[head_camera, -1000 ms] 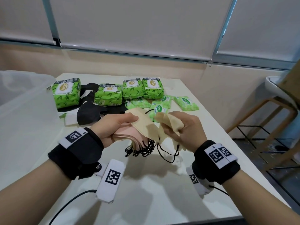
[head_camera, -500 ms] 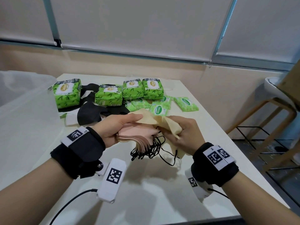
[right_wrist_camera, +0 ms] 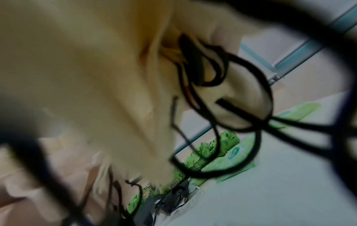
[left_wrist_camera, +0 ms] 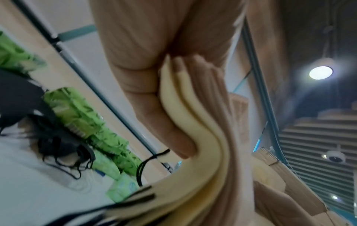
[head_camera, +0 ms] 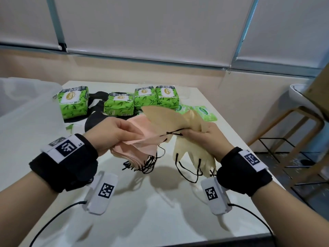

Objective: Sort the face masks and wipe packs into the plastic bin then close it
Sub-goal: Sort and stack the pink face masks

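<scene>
Two stacks of masks, held above the table (head_camera: 160,211) beside the plastic bin (head_camera: 26,111): pink masks (head_camera: 142,139) pinched in the left hand (head_camera: 114,132), beige masks (head_camera: 178,122) gripped in the right hand (head_camera: 208,139), apparently kept apart by colour, wipe packs (head_camera: 119,106) unmoved behind.

The counter (head_camera: 160,220) is white and a little glossy. At its far end lie four big green wipe packs (head_camera: 119,106) in a loose row, the two on the right touching each other. Just beside them, to the right, lie smaller flat green wipe packs (head_camera: 206,114). Black face masks (head_camera: 94,120) lie between and in front of the big packs. A clear plastic bin (head_camera: 26,111) stands at the counter's left edge.
</scene>
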Available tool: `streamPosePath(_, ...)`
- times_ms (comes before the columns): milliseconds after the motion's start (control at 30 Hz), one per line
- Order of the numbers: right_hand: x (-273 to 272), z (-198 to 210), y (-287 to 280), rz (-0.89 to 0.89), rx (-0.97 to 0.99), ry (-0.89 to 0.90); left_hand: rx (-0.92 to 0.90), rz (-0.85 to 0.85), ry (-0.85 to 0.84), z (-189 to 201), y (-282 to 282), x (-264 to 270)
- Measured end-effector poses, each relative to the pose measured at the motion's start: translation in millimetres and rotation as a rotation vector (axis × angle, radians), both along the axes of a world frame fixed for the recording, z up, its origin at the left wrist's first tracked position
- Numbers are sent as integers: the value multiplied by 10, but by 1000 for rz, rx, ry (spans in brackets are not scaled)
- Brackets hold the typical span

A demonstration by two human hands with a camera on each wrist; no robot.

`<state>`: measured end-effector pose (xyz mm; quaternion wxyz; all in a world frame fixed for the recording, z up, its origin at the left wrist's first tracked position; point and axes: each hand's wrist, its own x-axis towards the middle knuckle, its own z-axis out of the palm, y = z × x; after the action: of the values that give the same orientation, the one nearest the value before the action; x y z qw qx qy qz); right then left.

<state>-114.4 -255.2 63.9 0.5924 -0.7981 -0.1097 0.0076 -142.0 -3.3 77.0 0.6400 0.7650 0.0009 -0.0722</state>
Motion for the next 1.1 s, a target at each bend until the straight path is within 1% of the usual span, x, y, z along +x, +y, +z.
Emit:
streamPosePath(100, -6, -3, 30, 59, 134, 111, 77, 26, -22, 36, 66, 23)
streamPosePath(200, 21, -12, 47, 54, 291, 182, 76, 24, -34, 58, 104, 49)
streamPosePath(267, 31, -9, 42, 49, 309, 195, 69, 16, -31, 66, 104, 46)
streamPosePath(300, 36, -12, 39, 50, 283, 196, 66, 14, -25, 68, 102, 41)
streamPosePath(433, 58, -57, 44, -29, 117, 197, 22, 60, -48, 42, 112, 45)
streamPosePath(533, 83, -98, 21, -88, -3, 187, 105, 71, -148, 63, 140, 47)
streamPosePath(600, 107, -122, 25, -110, -102, 166, 134, 61, -177, 120, 165, 34)
streamPosePath(667, 136, -149, 61, -139, -267, 127, 112, 30, -161, 189, 201, 28)
streamPosePath(733, 188, -186, 110, -136, -549, 112, 122, -15, -141, 263, 236, 6)
streamPosePath(800, 260, -244, 166, -117, -770, 149, 195, -62, -161, 324, 264, 2)
streamPosePath(867, 320, -311, 222, -94, -892, 194, 262, -106, -183, 383, 276, -10)
streamPosePath(933, 347, -369, 285, -70, -982, 208, 338, -156, -162, 443, 276, -14)
streamPosePath(1033, 343, -439, 370, -57, -1042, 188, 494, -258, -108, 487, 262, 4)
streamPosePath(1100, 327, -471, 425, -44, -1099, 166, 550, -301, -80, 499, 225, 2)
